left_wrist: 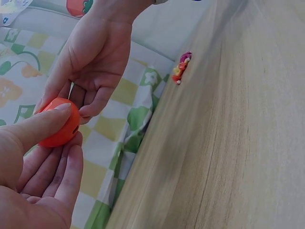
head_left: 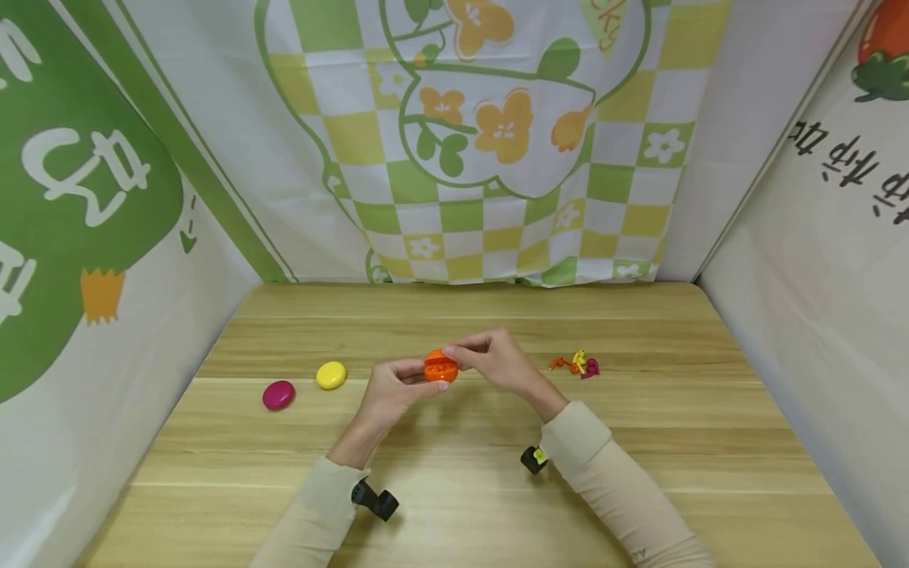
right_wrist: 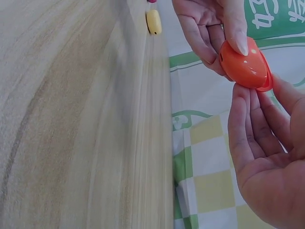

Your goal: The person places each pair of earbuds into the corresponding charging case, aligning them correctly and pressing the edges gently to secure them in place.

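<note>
Head view: partly open orange case (head_left: 440, 372) between left fingers (head_left: 424, 389) and right fingers (head_left: 467, 357), both pinched on it.

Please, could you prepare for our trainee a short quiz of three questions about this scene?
1. True or false: the round orange case stands open.
2. Which hand is nearer to the pile of small coloured pieces?
A) the left
B) the right
C) both equally
3. Fill in the colour: going leftward in the head view come the orange case, the round yellow case, then the round ____ one.

Key:
1. True.
2. B, the right hand.
3. Magenta.
</note>
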A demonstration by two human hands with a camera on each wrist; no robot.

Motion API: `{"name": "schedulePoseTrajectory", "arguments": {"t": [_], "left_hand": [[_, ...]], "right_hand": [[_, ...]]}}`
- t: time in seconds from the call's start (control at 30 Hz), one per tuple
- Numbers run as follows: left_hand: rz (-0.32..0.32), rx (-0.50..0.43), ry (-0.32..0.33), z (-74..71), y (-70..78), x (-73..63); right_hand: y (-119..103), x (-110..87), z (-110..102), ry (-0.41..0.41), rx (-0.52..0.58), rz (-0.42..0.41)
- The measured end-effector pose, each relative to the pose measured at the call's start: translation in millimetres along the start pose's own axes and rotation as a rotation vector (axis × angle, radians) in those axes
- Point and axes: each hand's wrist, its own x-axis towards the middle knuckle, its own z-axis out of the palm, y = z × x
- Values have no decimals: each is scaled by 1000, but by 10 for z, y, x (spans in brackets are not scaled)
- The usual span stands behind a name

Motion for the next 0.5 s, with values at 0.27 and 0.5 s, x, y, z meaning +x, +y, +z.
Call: {"name": "schedulePoseTrajectory", "arguments": {"t": [0.27,0.5], "left_hand": [[-6,-23,21,26,-6,-10],[-3,-34,21,48,-21,-11]], "right_hand": [[-11,-3,-6,28,9,78],[-12,-15,-16,40,26,137]]}}
